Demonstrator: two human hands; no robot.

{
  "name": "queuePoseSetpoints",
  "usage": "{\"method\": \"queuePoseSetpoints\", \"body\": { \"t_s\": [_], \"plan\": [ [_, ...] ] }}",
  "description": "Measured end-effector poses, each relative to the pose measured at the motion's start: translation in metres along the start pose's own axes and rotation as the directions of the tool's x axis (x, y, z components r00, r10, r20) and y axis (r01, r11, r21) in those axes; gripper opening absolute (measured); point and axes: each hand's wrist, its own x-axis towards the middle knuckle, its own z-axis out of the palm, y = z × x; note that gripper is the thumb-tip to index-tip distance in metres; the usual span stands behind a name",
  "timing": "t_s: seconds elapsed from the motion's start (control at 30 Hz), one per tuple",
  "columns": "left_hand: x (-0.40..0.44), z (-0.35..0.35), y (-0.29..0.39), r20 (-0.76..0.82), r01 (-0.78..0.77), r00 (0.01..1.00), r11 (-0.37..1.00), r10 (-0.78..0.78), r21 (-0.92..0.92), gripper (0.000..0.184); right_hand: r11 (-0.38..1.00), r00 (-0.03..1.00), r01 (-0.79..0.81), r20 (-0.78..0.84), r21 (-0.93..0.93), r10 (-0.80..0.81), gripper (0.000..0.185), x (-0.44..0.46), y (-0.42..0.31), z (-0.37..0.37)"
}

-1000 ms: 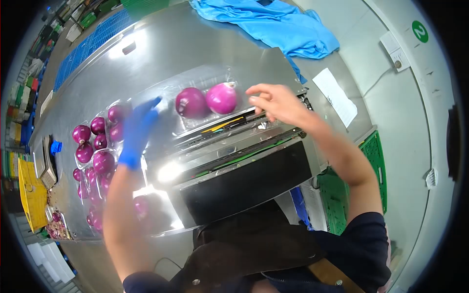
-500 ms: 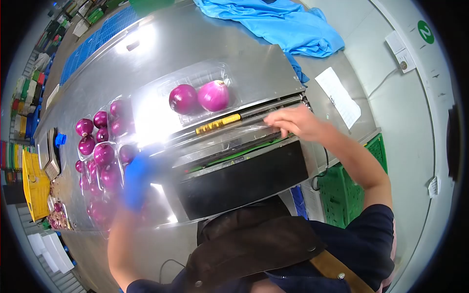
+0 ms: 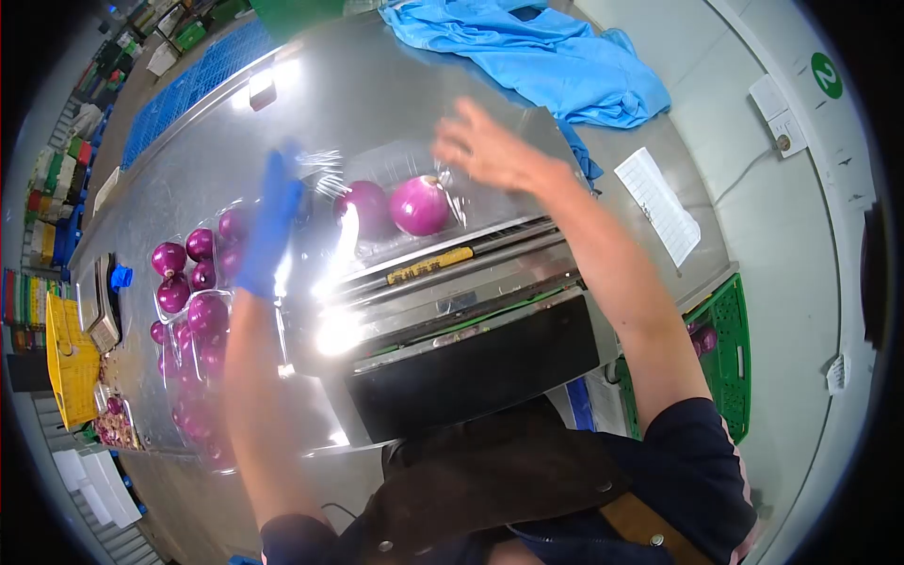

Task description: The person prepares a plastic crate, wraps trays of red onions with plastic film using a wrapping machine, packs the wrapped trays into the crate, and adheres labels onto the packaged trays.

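Two large red onions point(image 3: 420, 205) sit side by side in a clear plastic tray behind the wrapping machine's rollers. Creased, shiny clear film point(image 3: 325, 171) shows around and over them. My left hand point(image 3: 268, 231), in a blue glove, is to the left of this tray, blurred, its fingers stretched away from me. Bare and slightly blurred, my right hand point(image 3: 485, 146) is above the tray's far right corner with its fingers spread. Whether either hand touches the film is unclear. The wrapping machine point(image 3: 471, 363) has a black front and a yellow label point(image 3: 430, 266) by its rollers.
Several trays of smaller red onions point(image 3: 201, 275) stand on the steel table at left, partly behind my left arm. Beyond them are a scale point(image 3: 98, 301) and a yellow crate point(image 3: 71, 358). Blue plastic sheeting point(image 3: 537, 61), a paper sheet point(image 3: 657, 207) and a green crate point(image 3: 730, 367) are right.
Both hands have moved away from my body, from beside the machine's rollers to either side of the onion tray. Creased film now shows around the two onions.
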Motion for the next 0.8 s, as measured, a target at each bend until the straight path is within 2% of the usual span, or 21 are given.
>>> {"method": "queuePoseSetpoints", "body": {
  "t_s": [0.03, 0.07, 0.1, 0.13, 0.2, 0.23, 0.27, 0.3, 0.33, 0.37, 0.4, 0.47, 0.5, 0.57, 0.6, 0.63, 0.73, 0.77, 0.8],
  "plan": [
    [-0.004, 0.004, -0.018, 0.100, 0.080, 0.992, 0.997, -0.081, 0.011, 0.061, 0.995, 0.987, -0.097, 0.133, 0.022, 0.094, 0.050, -0.010, -0.002, 0.007],
    [-0.020, 0.009, 0.004, 0.140, -0.054, 0.990, 0.963, 0.017, 0.265, 0.052, 0.986, 0.968, -0.143, 0.218, 0.088, 0.121, 0.050, -0.011, -0.010, 0.001],
    [-0.035, 0.014, 0.025, 0.178, -0.189, 0.977, 0.849, 0.115, 0.494, 0.046, 0.969, 0.940, -0.196, 0.310, 0.150, 0.142, 0.050, -0.011, -0.023, -0.015],
    [-0.046, 0.016, 0.034, 0.067, 0.196, 0.974, 0.953, -0.216, 0.230, 0.050, 0.943, 0.901, -0.260, 0.405, 0.208, 0.159, 0.052, -0.016, -0.036, -0.028],
    [-0.075, 0.013, 0.104, 0.230, 0.395, 0.888, 0.917, -0.397, 0.060, 0.041, 0.829, 0.894, -0.368, 0.404, 0.421, 0.192, 0.049, -0.041, -0.064, -0.045],
    [-0.093, 0.012, 0.120, 0.207, 0.531, 0.843, 0.827, -0.496, -0.184, 0.034, 0.748, 0.888, -0.416, 0.410, 0.517, 0.210, 0.048, -0.056, -0.078, -0.053],
    [-0.106, 0.006, 0.147, 0.307, 0.370, 0.878, 0.928, -0.367, 0.049, 0.032, 0.692, 0.850, -0.484, 0.474, 0.535, 0.229, 0.047, -0.072, -0.088, -0.062],
    [-0.128, 0.007, 0.143, 0.330, 0.562, 0.801, 0.816, -0.499, -0.130, 0.033, 0.631, 0.807, -0.552, 0.538, 0.545, 0.242, 0.045, -0.089, -0.098, -0.071],
    [-0.150, 0.008, 0.140, 0.345, 0.712, 0.702, 0.622, -0.622, -0.326, 0.035, 0.609, 0.793, -0.572, 0.561, 0.550, 0.237, 0.045, -0.108, -0.111, -0.078],
    [-0.165, 0.014, 0.149, 0.352, 0.780, 0.589, 0.396, -0.728, -0.485, 0.036, 0.590, 0.746, -0.619, 0.623, 0.518, 0.236, 0.045, -0.127, -0.115, -0.077],
    [-0.179, 0.022, 0.165, 0.276, 0.736, 0.662, 0.674, -0.697, -0.064, 0.039, 0.572, 0.695, -0.664, 0.680, 0.482, 0.234, 0.046, -0.142, -0.118, -0.074],
    [-0.209, 0.028, 0.134, 0.382, 0.776, 0.565, 0.628, -0.731, 0.054, 0.043, 0.487, 0.636, -0.741, 0.715, 0.462, 0.290, 0.045, -0.171, -0.115, -0.053],
    [-0.220, 0.037, 0.132, 0.326, 0.830, 0.519, 0.557, -0.791, 0.031, 0.039, 0.462, 0.614, -0.769, 0.712, 0.442, 0.340, 0.044, -0.183, -0.113, -0.040],
    [-0.249, 0.062, 0.090, 0.121, 0.574, 0.800, 0.808, -0.588, 0.131, 0.035, 0.728, 0.839, -0.524, 0.413, 0.442, 0.353, 0.043, -0.215, -0.102, 0.001],
    [-0.254, 0.070, 0.081, 0.063, 0.545, 0.833, 0.835, -0.549, 0.073, 0.031, 0.836, 0.918, -0.387, 0.248, 0.388, 0.310, 0.042, -0.228, -0.099, 0.018],
    [-0.259, 0.079, 0.073, 0.006, 0.507, 0.862, 0.862, -0.507, 0.019, 0.029, 0.838, 0.928, -0.368, 0.108, 0.402, 0.356, 0.040, -0.233, -0.101, 0.029],
    [-0.280, 0.078, 0.036, -0.110, 0.407, 0.912, 0.903, -0.394, 0.139, 0.028, 0.806, 0.870, -0.482, 0.081, 0.343, 0.486, 0.044, -0.245, -0.081, 0.047],
    [-0.284, 0.072, 0.023, -0.198, 0.474, 0.844, 0.866, -0.499, -0.160, 0.031, 0.764, 0.850, -0.486, 0.026, 0.424, 0.526, 0.049, -0.243, -0.083, 0.042],
    [-0.294, 0.061, 0.019, -0.175, 0.545, 0.811, 0.829, -0.559, -0.123, 0.032, 0.747, 0.815, -0.562, 0.085, 0.354, 0.573, 0.051, -0.244, -0.083, 0.029]
  ]
}}
